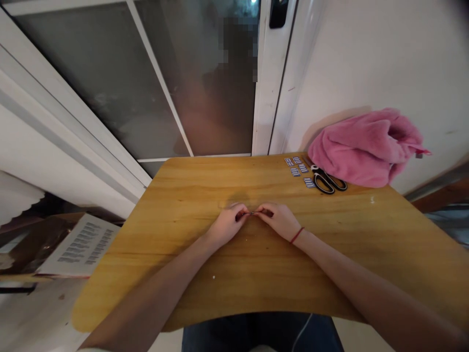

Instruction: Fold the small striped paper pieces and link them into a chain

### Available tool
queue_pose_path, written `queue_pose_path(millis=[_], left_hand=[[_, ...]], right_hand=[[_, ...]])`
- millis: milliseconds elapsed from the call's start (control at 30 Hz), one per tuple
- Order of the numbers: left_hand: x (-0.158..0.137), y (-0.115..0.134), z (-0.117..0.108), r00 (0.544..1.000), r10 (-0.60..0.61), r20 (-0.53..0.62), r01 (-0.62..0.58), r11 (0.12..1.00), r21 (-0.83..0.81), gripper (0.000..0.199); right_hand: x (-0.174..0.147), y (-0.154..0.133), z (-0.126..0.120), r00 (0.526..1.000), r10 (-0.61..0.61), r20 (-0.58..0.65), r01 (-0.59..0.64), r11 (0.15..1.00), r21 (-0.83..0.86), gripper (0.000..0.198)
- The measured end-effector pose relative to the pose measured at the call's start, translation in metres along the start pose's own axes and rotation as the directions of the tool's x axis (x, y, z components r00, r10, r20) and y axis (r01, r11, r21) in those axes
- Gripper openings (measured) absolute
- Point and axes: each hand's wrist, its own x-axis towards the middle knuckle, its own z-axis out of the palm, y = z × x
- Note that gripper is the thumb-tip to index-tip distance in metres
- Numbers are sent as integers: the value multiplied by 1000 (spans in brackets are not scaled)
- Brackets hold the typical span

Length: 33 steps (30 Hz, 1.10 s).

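Over the middle of the wooden table [205, 181], my left hand [229, 222] and my right hand [278, 220] meet almost tip to tip. Thumb and forefinger of each are pinched together. Between the two pinches sits a tiny dark item [251, 213], too small to name, and both hands seem to grip it. A red cord bracelet [297, 235] circles my right wrist. Beyond the right hand lie scissors [324, 181] with black handles, their blades partly hidden. Several small blue-and-white printed pieces [295, 172] are spread just left of them.
A pink plush cloth or bag [366, 146] rests at the table's back right, against the white wall. Behind the table stands a glass-paned door [220, 122] with a white frame. At the left is an open cardboard box [78, 247]. A small white speck [214, 277] lies near the front.
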Motion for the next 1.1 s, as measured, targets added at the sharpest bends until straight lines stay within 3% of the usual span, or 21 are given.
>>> queue_pose_path(millis=[133, 267, 500, 700, 833, 967, 1100], left_hand=[[-3, 3, -2, 999, -42, 10, 43, 998, -48, 8], [-6, 7, -6, 997, -51, 61, 61, 985, -159, 11], [-6, 8, -5, 993, -98, 66, 118, 892, -437, 17], [-3, 12, -6, 976, -212, 48, 198, 777, -598, 24], [-3, 17, -8, 962, -271, 38, 227, 715, -661, 28], [-5, 16, -9, 964, -254, 83, 231, 638, -735, 27], [-6, 13, -8, 966, -239, 97, 226, 603, -765, 24]], right_hand=[[-3, -4, 0, 999, -16, -30, 17, 999, 33, 15], [-6, -8, -3, 995, -69, -71, 82, 976, 201, 16], [-4, -8, -3, 998, 46, -46, -17, 865, 501, 19], [-2, -10, -3, 990, 126, 56, -123, 626, 770, 25], [-3, -12, -3, 969, 196, 148, -218, 406, 888, 24], [-5, -12, -1, 923, 257, 287, -332, 150, 931, 25], [-5, -12, 2, 896, 243, 373, -388, 18, 921, 24]])
